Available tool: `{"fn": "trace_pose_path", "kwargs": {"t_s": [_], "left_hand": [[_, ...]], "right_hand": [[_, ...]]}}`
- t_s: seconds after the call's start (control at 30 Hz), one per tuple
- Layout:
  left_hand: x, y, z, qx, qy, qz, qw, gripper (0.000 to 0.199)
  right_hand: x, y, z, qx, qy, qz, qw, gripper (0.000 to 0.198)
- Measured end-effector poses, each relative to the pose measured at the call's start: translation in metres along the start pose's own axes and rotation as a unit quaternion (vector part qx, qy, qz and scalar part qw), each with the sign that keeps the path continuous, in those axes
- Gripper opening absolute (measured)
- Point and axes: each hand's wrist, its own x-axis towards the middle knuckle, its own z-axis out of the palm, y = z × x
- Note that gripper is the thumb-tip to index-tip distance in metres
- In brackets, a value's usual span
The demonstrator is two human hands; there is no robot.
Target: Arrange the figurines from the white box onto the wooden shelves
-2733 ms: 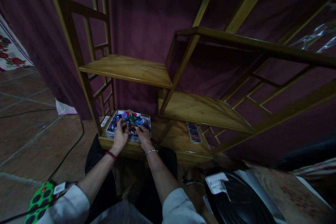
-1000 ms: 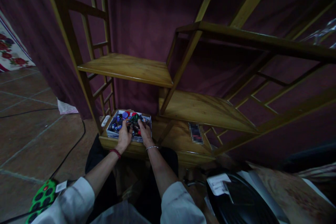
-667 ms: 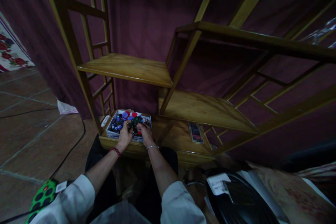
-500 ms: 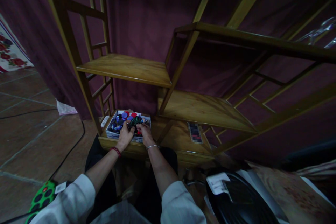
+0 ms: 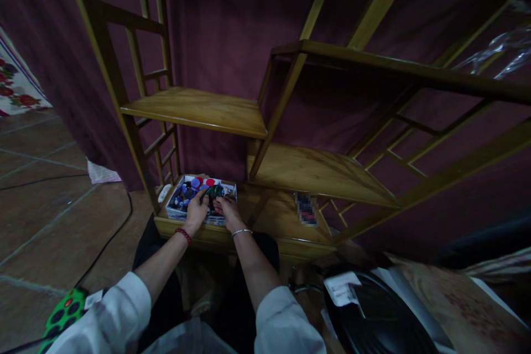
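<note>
A shallow open box [image 5: 177, 213] stands at the left end of the low wooden shelf, full of small blue, red, purple and dark pieces. My left hand [image 5: 196, 212] reaches over its front wall, with fingers bent among the dark pieces. Close beside it, my right hand [image 5: 226, 209] is curled, thumb and fingers drawn together. A dark green and black item [image 5: 213, 192] lies between and just beyond the fingertips. What either hand pinches is too small and dark to make out.
The wooden shelf unit [image 5: 194, 108] rises around the box, with a board above it. A blurred-out dark item [image 5: 307, 210] lies on the low shelf to the right. A green power strip [image 5: 64, 315] is on the floor at left; a black rounded object [image 5: 381, 315] stands at right.
The view has shifted slightly. Both hands stay over the box, and the right hand's fingers have curled in a little more.
</note>
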Motion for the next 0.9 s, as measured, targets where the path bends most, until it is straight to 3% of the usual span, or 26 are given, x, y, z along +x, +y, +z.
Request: {"fn": "trace_pose_path", "kwargs": {"t_s": [0.23,0.5,0.67,0.9], "left_hand": [[-0.002,-0.005,0.000,-0.018,-0.015,-0.016,1.000,0.037],[0.000,0.004,-0.002,-0.080,-0.027,-0.039,0.996,0.042],[-0.001,0.001,-0.006,-0.054,-0.060,-0.053,0.995,0.030],[-0.001,-0.012,-0.005,-0.039,-0.025,-0.064,0.997,0.027]], "right_hand": [[0.004,0.008,-0.001,0.035,-0.023,-0.004,0.999,0.013],[0.005,-0.002,0.000,0.082,-0.023,-0.010,0.996,0.003],[0.001,-0.006,0.002,0.099,-0.027,-0.011,0.995,0.003],[-0.002,-0.009,0.005,0.071,-0.038,-0.019,0.997,0.007]]}}
